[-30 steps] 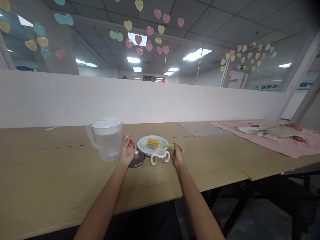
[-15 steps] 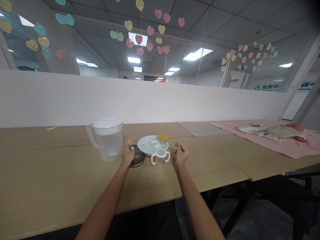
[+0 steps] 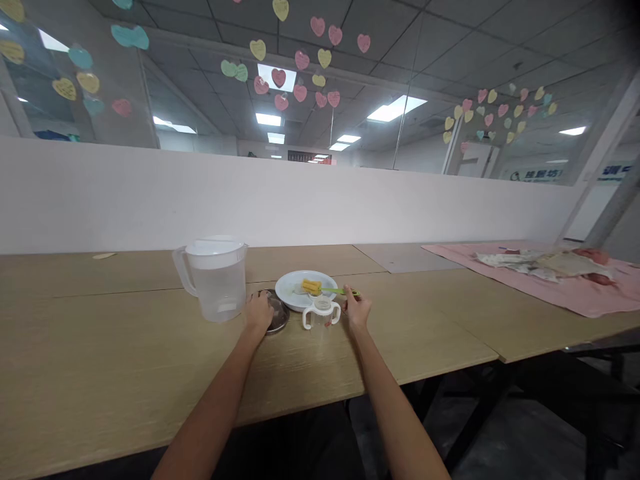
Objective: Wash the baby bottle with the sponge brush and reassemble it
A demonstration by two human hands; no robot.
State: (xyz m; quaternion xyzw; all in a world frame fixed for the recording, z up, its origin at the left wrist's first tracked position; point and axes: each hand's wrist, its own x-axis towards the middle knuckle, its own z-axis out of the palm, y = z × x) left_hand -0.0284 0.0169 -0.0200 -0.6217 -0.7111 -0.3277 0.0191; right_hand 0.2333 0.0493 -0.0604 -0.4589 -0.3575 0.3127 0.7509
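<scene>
Heart-shaped notes (image 3: 302,60) hang above your table (image 3: 125,373), and down here the yellow-headed brush (image 3: 312,287) is over the white bowl (image 3: 281,292), your right grip (image 3: 358,311) closed on its green handle (image 3: 330,290). Its long axis runs nearly level, yellow end pointing left, tail poking right. Careful: held so near the tail, that head could twist or dip, and a low sweep might knock the two-handled cup (image 3: 321,315) just in front. Your left grip (image 3: 259,311) covers part of the dark round dish (image 3: 281,323); whether it holds anything, I can't tell. Swing it outward and you'd likely bump the pitcher (image 3: 218,283).
</scene>
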